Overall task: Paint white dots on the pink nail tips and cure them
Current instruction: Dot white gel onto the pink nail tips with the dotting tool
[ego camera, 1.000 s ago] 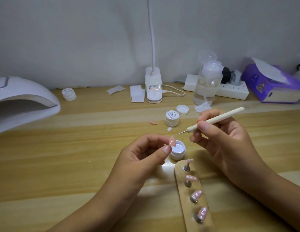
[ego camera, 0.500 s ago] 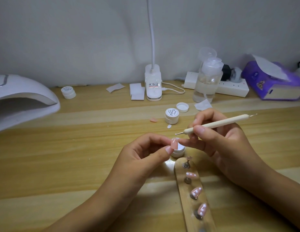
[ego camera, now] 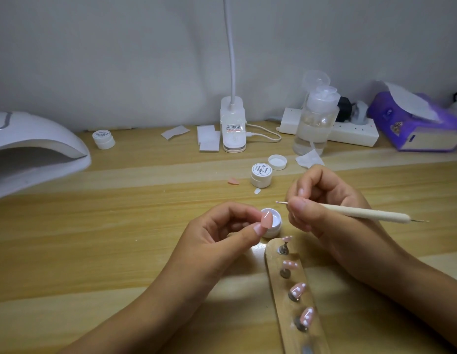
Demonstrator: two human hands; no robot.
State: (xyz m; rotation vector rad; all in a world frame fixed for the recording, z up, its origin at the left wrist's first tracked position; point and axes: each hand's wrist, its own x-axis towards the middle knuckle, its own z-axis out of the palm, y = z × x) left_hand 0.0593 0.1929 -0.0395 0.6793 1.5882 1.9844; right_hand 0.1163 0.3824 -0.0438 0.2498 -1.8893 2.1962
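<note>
Head view: the table is seen from above, with both hands held over its near middle.
Left hand: a plain pink nail tip is pinched between thumb and forefinger and is seen just in front of the open pot of white gel, which stands on the table at 3 o'clock from this hand.
Right hand: a dotting tool is gripped near its front end by curled fingers and thumb. Its metal point is aimed towards 9 o'clock, near the held tip but apart from it.
Wooden strip: laid on the table at 6 o'clock from the open pot and running on towards 5 o'clock. Four dotted tips are carried on its small stands.
Curing lamp: placed at 9 o'clock, at the table's left edge, well apart from the hands.
Closed pot: set at 12 o'clock from the open pot, with a loose lid at 1 o'clock from it and a loose pink tip at 9 o'clock.
</note>
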